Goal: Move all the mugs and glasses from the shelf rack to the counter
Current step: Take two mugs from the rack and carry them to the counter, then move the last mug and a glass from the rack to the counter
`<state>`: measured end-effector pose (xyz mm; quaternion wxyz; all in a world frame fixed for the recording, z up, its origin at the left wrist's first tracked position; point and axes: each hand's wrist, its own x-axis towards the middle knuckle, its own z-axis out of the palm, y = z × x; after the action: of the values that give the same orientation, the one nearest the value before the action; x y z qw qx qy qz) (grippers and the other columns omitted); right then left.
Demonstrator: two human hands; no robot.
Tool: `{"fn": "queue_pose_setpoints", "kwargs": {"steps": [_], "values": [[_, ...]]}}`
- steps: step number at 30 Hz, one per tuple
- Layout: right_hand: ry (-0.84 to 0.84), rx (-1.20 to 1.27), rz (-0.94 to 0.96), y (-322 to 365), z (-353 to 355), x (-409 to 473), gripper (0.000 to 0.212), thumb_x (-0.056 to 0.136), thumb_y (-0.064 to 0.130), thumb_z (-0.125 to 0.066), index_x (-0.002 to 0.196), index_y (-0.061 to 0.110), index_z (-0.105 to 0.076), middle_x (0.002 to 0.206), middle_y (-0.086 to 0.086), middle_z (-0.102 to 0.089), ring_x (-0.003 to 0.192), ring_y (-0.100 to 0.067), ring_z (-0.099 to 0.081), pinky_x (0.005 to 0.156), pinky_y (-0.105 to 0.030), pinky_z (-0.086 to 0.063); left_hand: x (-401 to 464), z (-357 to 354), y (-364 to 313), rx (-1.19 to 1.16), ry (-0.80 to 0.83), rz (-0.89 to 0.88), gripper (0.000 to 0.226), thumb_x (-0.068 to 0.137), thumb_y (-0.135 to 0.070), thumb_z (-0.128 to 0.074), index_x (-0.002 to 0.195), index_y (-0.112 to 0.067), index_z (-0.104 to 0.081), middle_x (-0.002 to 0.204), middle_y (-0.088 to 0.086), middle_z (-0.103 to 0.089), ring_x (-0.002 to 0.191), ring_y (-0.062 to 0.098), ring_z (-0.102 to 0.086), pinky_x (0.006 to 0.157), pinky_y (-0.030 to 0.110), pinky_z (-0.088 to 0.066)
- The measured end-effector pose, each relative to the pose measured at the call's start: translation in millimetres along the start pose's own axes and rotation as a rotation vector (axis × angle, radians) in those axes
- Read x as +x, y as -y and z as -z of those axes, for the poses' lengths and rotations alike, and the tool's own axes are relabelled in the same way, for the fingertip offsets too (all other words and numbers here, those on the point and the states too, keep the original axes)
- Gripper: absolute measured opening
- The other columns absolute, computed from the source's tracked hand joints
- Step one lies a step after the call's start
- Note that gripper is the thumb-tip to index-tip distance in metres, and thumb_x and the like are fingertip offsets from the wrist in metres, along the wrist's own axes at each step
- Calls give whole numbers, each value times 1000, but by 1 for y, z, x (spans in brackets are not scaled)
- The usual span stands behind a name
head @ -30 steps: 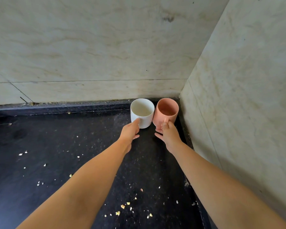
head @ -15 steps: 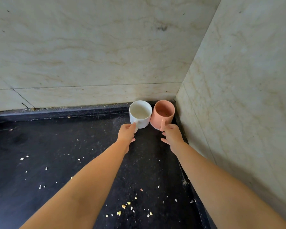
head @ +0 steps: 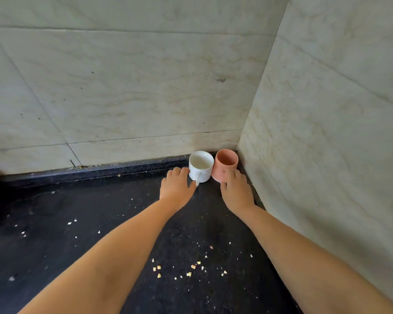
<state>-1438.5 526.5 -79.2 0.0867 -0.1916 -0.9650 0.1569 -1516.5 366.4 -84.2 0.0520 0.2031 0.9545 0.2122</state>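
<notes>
Against the corner – empty white mug (head: 200,166) touching pink mug (head: 225,163).

Black counter (head: 95,223) with two mugs in its far right corner.

The dark speckled counter meets pale marble-look wall tiles at the back and on the right. A white mug (head: 201,167) and a pink mug (head: 225,164) stand upright on it, side by side and touching, tucked into the corner, the pink one nearer the right wall. Both look empty. The white mug's handle points toward the camera. Pale crumbs (head: 188,270) lie scattered over the surface, thickest in the near middle.
</notes>
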Motion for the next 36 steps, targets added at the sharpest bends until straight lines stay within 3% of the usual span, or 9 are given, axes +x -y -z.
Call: {"fn": "queue_pose_setpoints", "kwargs": {"steps": [6, 12, 17, 23, 30, 36], "values": [[-63, -254, 252, 30, 8, -40, 47, 94, 23, -50, 139, 15, -40, 154, -8, -30, 143, -28, -26, 115, -53, -24, -52, 22, 23, 222, -71, -129, 47, 95, -40, -42, 138, -21, -39, 140, 2, -44, 132, 24, -37, 113, 41, -25], [27, -253, 430, 72, 9, -53, 46, 98, 26, -41, 143, 19, -35, 157, -7, -24, 144, -27, -23, 115, -52, -23, -103, 55, 57, 236, -139, 9, 48, 96, -40, -41, 140, -22, -38, 143, 2, -42, 135, 24, -35, 116, 42, -24], [109, -213, 689, 121, -3, -74, 48, 99, 26, -41, 146, 18, -31, 158, -6, -21, 147, -25, -17, 118, -50, -18, -171, 78, 90, 217, -258, 279, 46, 95, -39, -43, 137, -21, -41, 140, 2, -46, 131, 24, -39, 114, 42, -26], [169, -182, 1015, 167, -25, -136, 45, 99, 27, -40, 143, 18, -34, 154, -6, -30, 143, -24, -26, 117, -47, -22, -276, 73, 107, 213, -339, 576, 44, 95, -37, -43, 135, -20, -43, 136, 1, -48, 129, 23, -40, 111, 38, -25], [294, -136, 1365, 240, -48, -244, 46, 98, 23, -39, 144, 18, -33, 155, -4, -28, 143, -22, -24, 117, -44, -21, -427, 69, 121, 225, -376, 888, 42, 94, -36, -43, 134, -22, -45, 134, 1, -49, 129, 23, -41, 114, 41, -24], [360, -62, 1667, 305, -44, -377, 44, 98, 21, -36, 142, 19, -36, 153, -5, -31, 143, -22, -25, 117, -45, -18, -584, 79, 126, 267, -528, 1176, 40, 91, -36, -46, 128, -20, -50, 129, 1, -53, 125, 23, -45, 111, 40, -26]]}}
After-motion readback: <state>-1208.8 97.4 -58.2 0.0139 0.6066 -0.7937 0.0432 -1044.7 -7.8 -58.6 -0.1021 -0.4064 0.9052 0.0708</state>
